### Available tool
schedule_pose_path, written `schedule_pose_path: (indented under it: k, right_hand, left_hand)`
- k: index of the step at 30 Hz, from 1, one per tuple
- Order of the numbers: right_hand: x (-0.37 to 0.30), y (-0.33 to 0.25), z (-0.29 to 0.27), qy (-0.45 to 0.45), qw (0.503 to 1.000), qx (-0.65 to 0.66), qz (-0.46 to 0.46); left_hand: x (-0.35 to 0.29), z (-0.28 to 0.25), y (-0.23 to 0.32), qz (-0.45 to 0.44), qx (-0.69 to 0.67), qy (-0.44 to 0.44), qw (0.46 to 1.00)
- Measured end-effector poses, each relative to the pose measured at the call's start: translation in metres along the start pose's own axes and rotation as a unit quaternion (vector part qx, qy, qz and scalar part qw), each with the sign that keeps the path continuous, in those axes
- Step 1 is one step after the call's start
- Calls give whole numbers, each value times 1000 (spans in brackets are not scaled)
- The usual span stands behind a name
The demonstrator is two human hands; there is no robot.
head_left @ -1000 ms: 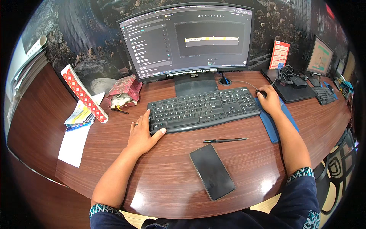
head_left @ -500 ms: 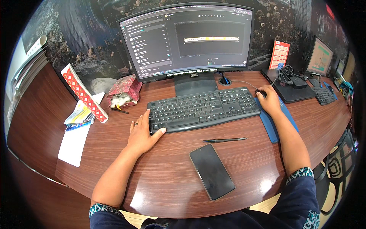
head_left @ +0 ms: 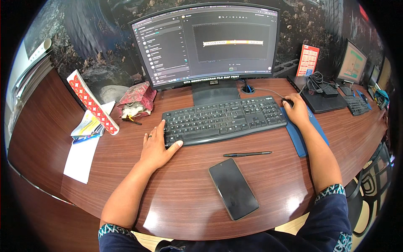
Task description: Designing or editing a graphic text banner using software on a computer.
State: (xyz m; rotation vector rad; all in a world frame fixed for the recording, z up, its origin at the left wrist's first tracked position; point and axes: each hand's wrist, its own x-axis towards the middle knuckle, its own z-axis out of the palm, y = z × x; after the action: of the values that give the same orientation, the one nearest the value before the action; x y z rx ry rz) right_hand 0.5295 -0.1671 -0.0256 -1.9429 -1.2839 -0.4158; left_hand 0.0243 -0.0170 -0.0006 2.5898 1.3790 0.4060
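My left hand (head_left: 154,148) rests at the left end of a black keyboard (head_left: 222,122). Its fingers are spread, with the thumb by the lower left corner and a ring on one finger. On the other side of the keyboard, my right hand (head_left: 297,113) is curled over a dark computer mouse (head_left: 287,102), which it mostly covers. Under that hand and wrist lies a blue mouse pad (head_left: 296,136). Behind the keyboard stands a curved monitor (head_left: 231,56), showing a dark window with a list at left and a long thin banner picture at right.
A black pen (head_left: 247,154) and a dark-screened phone (head_left: 234,189) lie before the keyboard. At left are a crumpled red bag (head_left: 136,100), a red patterned strip (head_left: 92,102) and papers (head_left: 81,161). A closed black laptop (head_left: 325,100) with coiled cables sits at right, near a second monitor (head_left: 352,63).
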Motion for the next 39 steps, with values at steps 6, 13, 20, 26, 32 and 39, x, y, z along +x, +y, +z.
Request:
schedule_pose_path:
  k: [6, 13, 20, 26, 32, 39]
  right_hand:
    - [0, -1, 1, 3, 1000, 3, -4]
    - [-1, -2, -1, 4, 1000, -2, 1]
    - [0, -5, 0, 8, 1000, 0, -15]
    - [0, -4, -1, 8, 1000, 6, -7]
    - [-1, -3, -1, 8, 1000, 2, -2]
    - [0, -5, -2, 0, 1000, -4, -2]
  left_hand:
    - [-1, -1, -1, -1, -2, -1, 1000]
    - [0, 1, -1, 4, -5, 2, 1000]
    - [0, 2, -4, 0, -10, -1, 1000]
    - [1, 2, -4, 6, -7, 4, 1000]
    - [0, 0, -1, 4, -2, 0, 1000]
    - [0, 1, -1, 2, -3, 1, 1000]
